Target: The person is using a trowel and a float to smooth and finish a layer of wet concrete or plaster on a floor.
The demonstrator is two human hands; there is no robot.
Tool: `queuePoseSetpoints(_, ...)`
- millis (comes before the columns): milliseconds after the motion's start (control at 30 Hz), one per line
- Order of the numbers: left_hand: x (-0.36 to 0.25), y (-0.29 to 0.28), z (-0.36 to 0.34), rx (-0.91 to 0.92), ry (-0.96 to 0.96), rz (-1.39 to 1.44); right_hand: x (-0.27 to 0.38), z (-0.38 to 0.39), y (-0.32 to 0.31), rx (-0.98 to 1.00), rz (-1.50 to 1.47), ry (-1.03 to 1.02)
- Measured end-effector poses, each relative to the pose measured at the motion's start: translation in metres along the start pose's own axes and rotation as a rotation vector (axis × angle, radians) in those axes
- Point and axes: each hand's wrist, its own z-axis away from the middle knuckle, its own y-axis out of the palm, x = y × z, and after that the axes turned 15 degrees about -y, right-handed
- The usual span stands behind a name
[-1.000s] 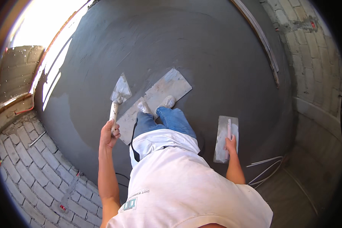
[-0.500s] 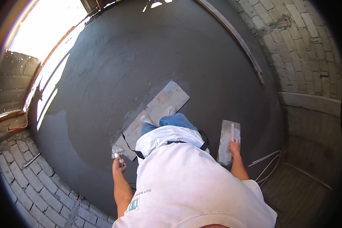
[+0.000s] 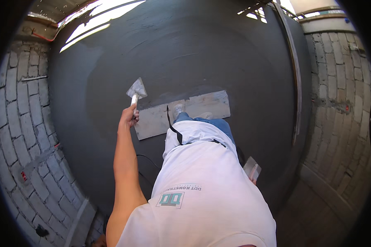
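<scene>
My left hand (image 3: pixel 129 115) is closed round the handle of a pointed trowel (image 3: pixel 137 89), held out ahead of me with its tip pointing away. Below it spreads smooth, wet-looking grey concrete (image 3: pixel 115 70). At my right side, my right hand (image 3: pixel 253 180) shows only in part beyond my shirt, gripping a rectangular plastering trowel (image 3: pixel 251 167); part of that trowel is hidden by my body. My feet stand on a pale, cement-smeared board (image 3: pixel 152 123) lying on the grey floor.
Bare block walls rise at the left (image 3: pixel 24 111) and at the right (image 3: pixel 338 82). A long wooden strip (image 3: pixel 293 70) runs along the floor's right side. Bright sunlight patches (image 3: pixel 99 22) fall at the far left. A dark cable (image 3: pixel 148 158) hangs near my left side.
My view and body have turned left. My left arm has stretched forward with the pointed trowel, while my right hand and plastering trowel have drawn back beside my body, now partly hidden.
</scene>
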Motion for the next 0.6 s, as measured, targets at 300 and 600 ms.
queuePoseSetpoints(300, 0.051, -0.064, -0.006, -0.124, -0.05, -0.045, 0.117, -0.031, -0.043, 0.006, 0.003, -0.075)
queuePoseSetpoints(600, 0.166, -0.125, 0.02, -0.346, -0.214, 0.273, 0.197, -0.087, -0.063, 0.177, 0.103, -0.224)
